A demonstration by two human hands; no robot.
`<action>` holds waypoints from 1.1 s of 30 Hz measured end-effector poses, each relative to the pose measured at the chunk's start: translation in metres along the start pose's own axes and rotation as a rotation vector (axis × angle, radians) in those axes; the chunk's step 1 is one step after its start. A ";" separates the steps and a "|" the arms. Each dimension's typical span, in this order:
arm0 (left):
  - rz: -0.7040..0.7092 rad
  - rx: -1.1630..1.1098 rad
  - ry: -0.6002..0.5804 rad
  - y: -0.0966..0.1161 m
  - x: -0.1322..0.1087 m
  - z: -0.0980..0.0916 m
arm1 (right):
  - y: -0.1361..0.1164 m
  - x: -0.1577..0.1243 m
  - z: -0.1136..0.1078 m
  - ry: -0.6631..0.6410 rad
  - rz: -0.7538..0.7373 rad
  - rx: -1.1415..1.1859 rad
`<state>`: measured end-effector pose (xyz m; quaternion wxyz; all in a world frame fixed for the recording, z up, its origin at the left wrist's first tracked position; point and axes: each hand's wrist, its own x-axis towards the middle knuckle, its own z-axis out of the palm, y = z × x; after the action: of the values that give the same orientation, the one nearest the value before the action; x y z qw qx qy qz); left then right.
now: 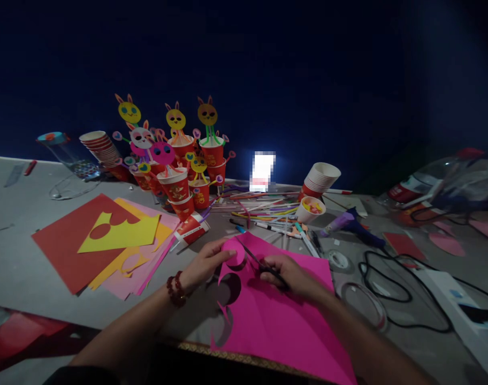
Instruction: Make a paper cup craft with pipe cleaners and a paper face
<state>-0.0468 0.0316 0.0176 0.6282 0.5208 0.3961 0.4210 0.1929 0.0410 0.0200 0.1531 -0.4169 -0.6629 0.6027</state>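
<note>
Head view, lower centre: the left hand (212, 259), grip narrow, pinches the pink sheet (284, 321) at its rounded upper-left part, presumably steadying it against the scissors (262, 264) the right hand (286, 274) holds.

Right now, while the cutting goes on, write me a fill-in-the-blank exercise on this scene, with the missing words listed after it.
The right hand grips a pair of dark-handled metal ______.
The left hand, holding the bright pink paper sheet, has round dark red beads around its ______.
The yellow rabbit-eared paper figures rise from red paper ______.
The clear plastic jar at the picture's left has a ______ lid.

Missing words: scissors; wrist; cups; blue.
</note>
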 end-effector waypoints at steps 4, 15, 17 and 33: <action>0.002 -0.027 -0.006 0.002 0.000 0.001 | 0.004 0.001 0.001 -0.005 0.022 0.028; 0.099 0.266 -0.054 -0.004 -0.004 0.001 | 0.003 0.003 0.007 0.031 0.077 0.137; 0.104 0.274 -0.064 -0.003 -0.004 0.000 | 0.003 0.003 0.005 0.028 0.053 0.126; 0.057 0.195 -0.047 -0.004 -0.003 -0.003 | 0.004 0.003 -0.001 -0.016 -0.029 0.059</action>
<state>-0.0498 0.0291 0.0137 0.5715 0.6002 0.4053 0.3859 0.1931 0.0436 0.0152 0.1687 -0.3980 -0.6520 0.6229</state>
